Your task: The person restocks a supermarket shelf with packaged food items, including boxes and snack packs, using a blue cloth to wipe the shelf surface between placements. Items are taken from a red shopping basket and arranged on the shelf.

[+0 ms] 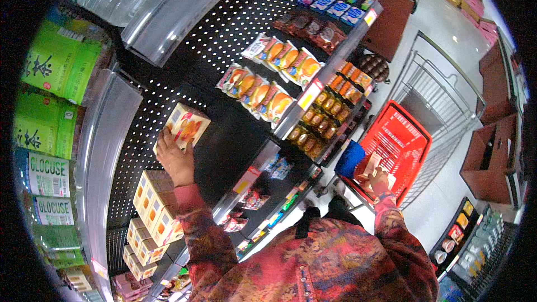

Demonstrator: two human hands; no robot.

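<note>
My left hand [174,153] is on a cream snack box [188,125] with a food picture, at the back of a black store shelf [230,149]. Its fingers lie across the near side of the box. Just below stand stacked cream boxes [153,207] of similar look. On the right, my right hand [379,178] reaches into a red plastic shopping basket [421,134] and has its fingers on a small cream box [372,162]. Another pale box lies under that hand, partly hidden. A blue item [350,159] rests at the basket's left edge.
A wire shopping cart [444,79] holds the basket. Packaged buns [268,100] stand in rows on the shelf, near brown snack packs [312,29]. Green boxes [50,121] fill a shelf at far left. Brown cabinets [491,151] stand beyond the cart.
</note>
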